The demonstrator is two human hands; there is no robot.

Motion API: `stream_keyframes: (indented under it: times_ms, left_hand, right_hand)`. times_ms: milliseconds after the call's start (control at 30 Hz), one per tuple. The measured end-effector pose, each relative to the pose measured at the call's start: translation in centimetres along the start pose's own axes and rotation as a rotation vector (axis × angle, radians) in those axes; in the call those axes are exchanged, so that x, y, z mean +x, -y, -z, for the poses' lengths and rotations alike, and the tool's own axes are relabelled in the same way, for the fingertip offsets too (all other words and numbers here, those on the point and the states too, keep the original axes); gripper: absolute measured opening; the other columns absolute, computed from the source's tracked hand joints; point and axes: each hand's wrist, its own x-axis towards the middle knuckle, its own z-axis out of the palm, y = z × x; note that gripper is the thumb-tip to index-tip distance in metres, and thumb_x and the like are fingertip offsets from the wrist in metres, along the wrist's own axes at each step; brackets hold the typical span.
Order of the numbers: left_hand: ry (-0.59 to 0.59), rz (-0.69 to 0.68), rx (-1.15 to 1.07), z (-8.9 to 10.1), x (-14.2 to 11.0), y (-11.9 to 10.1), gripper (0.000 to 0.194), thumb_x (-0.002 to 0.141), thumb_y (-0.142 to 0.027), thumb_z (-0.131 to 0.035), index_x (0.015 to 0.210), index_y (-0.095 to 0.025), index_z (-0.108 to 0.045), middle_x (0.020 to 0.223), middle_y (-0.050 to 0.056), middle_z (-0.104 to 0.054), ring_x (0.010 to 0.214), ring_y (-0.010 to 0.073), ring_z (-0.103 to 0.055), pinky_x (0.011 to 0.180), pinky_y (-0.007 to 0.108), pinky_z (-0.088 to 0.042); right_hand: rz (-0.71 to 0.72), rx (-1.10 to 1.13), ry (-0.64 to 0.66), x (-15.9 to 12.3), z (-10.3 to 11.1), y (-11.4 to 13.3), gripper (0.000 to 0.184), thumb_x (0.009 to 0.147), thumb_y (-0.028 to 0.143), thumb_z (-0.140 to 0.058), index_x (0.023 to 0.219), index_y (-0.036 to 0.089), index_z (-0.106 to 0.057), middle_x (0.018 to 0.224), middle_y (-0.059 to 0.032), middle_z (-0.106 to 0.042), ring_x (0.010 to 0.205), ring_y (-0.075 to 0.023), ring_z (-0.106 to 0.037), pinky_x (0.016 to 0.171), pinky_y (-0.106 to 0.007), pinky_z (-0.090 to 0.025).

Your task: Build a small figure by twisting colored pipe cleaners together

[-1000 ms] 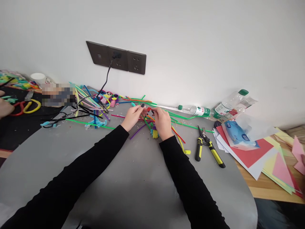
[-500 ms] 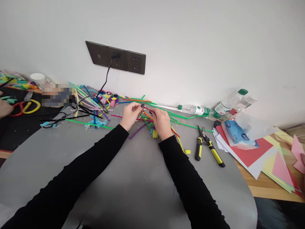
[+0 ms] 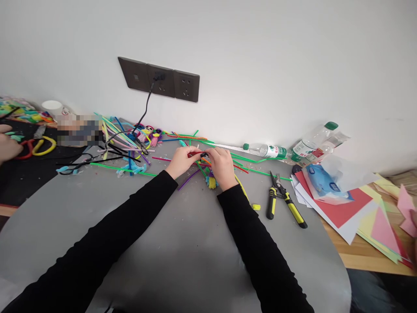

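Over the back middle of the grey table (image 3: 182, 243), my two hands meet at a short red pipe cleaner (image 3: 194, 153). My left hand (image 3: 180, 161) pinches it from the left, fingertips close together. From the other side my right hand (image 3: 223, 167) is closed at the same piece, thumb and finger bent inward. Exactly how the red piece is bent is hidden by the fingers. Just below them lies a small yellow and blue pipe-cleaner piece (image 3: 211, 182). A purple pipe cleaner (image 3: 188, 179) and a yellow one (image 3: 243, 189) lie to either side.
Yellow-black pliers (image 3: 271, 203) lie open at the right. Behind are plastic bottles (image 3: 276, 151), a tissue pack (image 3: 325, 180) and coloured paper (image 3: 353, 206). Loose pipe cleaners (image 3: 112, 130) and a black cable (image 3: 142, 115) fill the back left. Another person's hand (image 3: 11, 145) is near scissors (image 3: 44, 146).
My left fingertips have turned and drawn in around the red pipe cleaner, and my right fingers have closed nearer to them. The other person's hand at far left has shifted slightly right.
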Motion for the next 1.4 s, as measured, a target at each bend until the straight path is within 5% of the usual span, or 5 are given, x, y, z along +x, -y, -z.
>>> stream_keyframes:
  times_ms: [333, 500, 667, 900, 1400]
  left_hand:
    - [-0.075, 0.054, -0.178, 0.4, 0.3, -0.3, 0.049, 0.085, -0.066, -0.067, 0.087, -0.018, -0.074, 0.071, 0.006, -0.068, 0.064, 0.0183, -0.061, 0.058, 0.028, -0.048]
    - [-0.055, 0.067, -0.257, 0.2, 0.2, -0.7, 0.048, 0.087, -0.066, -0.065, 0.09, -0.019, -0.071, 0.069, 0.003, -0.063, 0.062, 0.0158, -0.059, 0.057, 0.026, -0.047]
    - [0.022, 0.085, -0.316, -0.3, 0.0, -1.3, 0.044, 0.086, -0.062, -0.066, 0.092, -0.019, -0.069, 0.065, 0.0, -0.056, 0.058, 0.0148, -0.054, 0.053, 0.026, -0.042]
    - [0.175, 0.141, -0.453, -0.3, -0.4, -2.4, 0.03, 0.087, -0.048, -0.063, 0.074, -0.021, -0.063, 0.056, -0.005, -0.028, 0.047, 0.0118, -0.03, 0.049, 0.029, -0.03]
    - [0.317, 0.245, -0.528, -0.7, -0.8, -3.4, 0.027, 0.079, -0.03, -0.06, 0.059, -0.019, -0.047, 0.055, -0.007, -0.027, 0.046, 0.0062, -0.025, 0.045, 0.022, -0.022]
  right_hand:
    - [-0.21, -0.05, -0.214, -0.2, 6.0, -0.3, 0.039, 0.103, 0.024, -0.042, 0.139, 0.016, -0.056, 0.132, -0.0204, -0.06, 0.123, -0.0329, -0.054, 0.101, -0.048, -0.045]
    - [-0.649, -0.403, 0.229, -8.0, 12.6, -1.6, 0.045, 0.1, 0.04, -0.051, 0.138, 0.016, -0.056, 0.129, -0.0224, -0.062, 0.112, -0.0393, -0.064, 0.091, -0.051, -0.051]
    - [-0.965, -0.542, 0.583, -14.3, 15.0, -1.7, 0.055, 0.103, 0.047, -0.044, 0.146, 0.015, -0.048, 0.138, -0.0219, -0.058, 0.126, -0.043, -0.06, 0.094, -0.054, -0.051]
    - [-0.924, -0.547, 0.648, -14.7, 15.8, -4.5, 0.061, 0.095, 0.043, -0.055, 0.142, 0.005, -0.046, 0.128, -0.0254, -0.06, 0.125, -0.041, -0.06, 0.092, -0.045, -0.05]
    - [-0.943, -0.478, 0.766, -13.7, 17.4, -8.2, 0.052, 0.075, 0.043, -0.073, 0.111, 0.008, -0.06, 0.116, -0.0222, -0.062, 0.083, -0.0244, -0.066, 0.062, -0.028, -0.045]
